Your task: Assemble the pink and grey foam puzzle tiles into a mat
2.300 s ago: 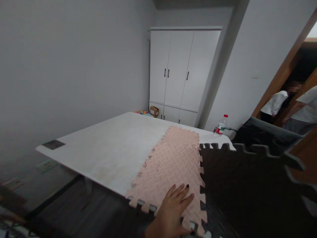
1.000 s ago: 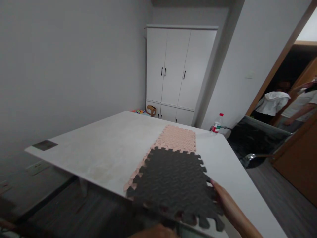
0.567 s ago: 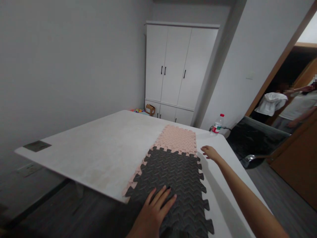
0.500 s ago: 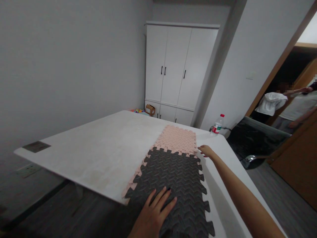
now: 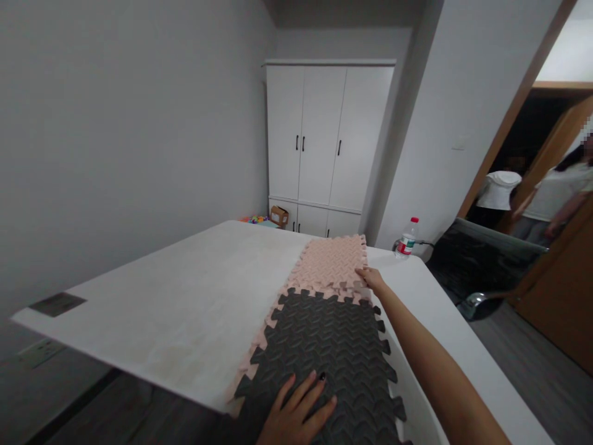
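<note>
A dark grey foam mat tile [image 5: 324, 346] with jigsaw edges lies close to me on the white table. My left hand [image 5: 299, 411] rests on it with the fingers spread. Beyond it is a pink foam mat tile [image 5: 328, 259], its right side raised a little. At that tile's near right corner, my right hand [image 5: 373, 281] is closed on the edge between thumb and fingers. More pink jigsaw edging [image 5: 259, 340] shows from under the dark tile along its left side.
The white table [image 5: 185, 296] has a dark rectangular patch [image 5: 58, 304] at its far left. A plastic bottle [image 5: 407, 238] with a red cap stands at the back right, near a black chair [image 5: 491, 253]. Behind are a white cabinet [image 5: 319, 136] and a cardboard box [image 5: 279, 216]. Two people stand by the doorway.
My right hand has moved slightly left, from beside the pink tile onto its corner, and taken hold. The tile's right side has risen. My left hand stays on the dark tile.
</note>
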The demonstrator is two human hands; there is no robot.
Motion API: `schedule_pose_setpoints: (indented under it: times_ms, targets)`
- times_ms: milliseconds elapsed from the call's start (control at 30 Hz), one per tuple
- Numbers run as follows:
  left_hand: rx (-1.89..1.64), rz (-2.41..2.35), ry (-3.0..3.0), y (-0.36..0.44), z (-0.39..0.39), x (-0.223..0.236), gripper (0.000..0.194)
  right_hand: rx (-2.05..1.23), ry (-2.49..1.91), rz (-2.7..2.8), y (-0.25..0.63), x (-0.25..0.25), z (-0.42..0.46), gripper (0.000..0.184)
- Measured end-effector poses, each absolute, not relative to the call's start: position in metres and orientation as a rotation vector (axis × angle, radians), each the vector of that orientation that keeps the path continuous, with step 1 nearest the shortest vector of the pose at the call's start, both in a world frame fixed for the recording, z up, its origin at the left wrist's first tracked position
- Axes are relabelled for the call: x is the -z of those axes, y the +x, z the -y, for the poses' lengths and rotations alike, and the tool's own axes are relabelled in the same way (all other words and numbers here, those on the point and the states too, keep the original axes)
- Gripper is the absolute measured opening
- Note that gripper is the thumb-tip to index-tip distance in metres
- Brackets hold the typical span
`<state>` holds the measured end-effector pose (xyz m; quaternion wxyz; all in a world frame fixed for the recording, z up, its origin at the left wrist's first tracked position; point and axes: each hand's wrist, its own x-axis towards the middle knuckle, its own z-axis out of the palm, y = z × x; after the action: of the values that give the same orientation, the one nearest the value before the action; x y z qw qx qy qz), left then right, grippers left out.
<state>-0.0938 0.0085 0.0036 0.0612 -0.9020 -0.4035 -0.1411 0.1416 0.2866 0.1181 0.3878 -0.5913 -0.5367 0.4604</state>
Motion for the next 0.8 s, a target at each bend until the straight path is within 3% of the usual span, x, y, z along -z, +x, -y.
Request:
schedule_pose_setpoints:
  times_ms: [333, 433, 533, 633, 800]
  targets:
    - [0.447, 1.341, -2.811, -0.095, -0.012, -0.014, 0.056, -0.404, -0.984, 1.891, 0.1, -0.194, -0.216, 0.016]
    - [0.442, 1.474, -2.842, -0.089, -0.006, -0.036, 0.069, -0.199, -0.856, 1.906, 0.099, -0.225, -0.176, 0.022]
    - [0.427, 1.617, -2.825, -0.085, 0.004, -0.061, 0.086, -0.388, -0.879, 1.734, 0.113, -0.244, -0.133, 0.031]
    - [0.458, 1.654, -2.762, -0.089, 0.015, -0.07, 0.087, -0.791, -0.948, 1.545, 0.138, -0.236, -0.091, 0.04]
    - [0.61, 1.343, -2.958, -0.109, 0.045, -0.062, 0.049, -1.171, -1.305, 1.489, 0.186, -0.161, -0.034, 0.049]
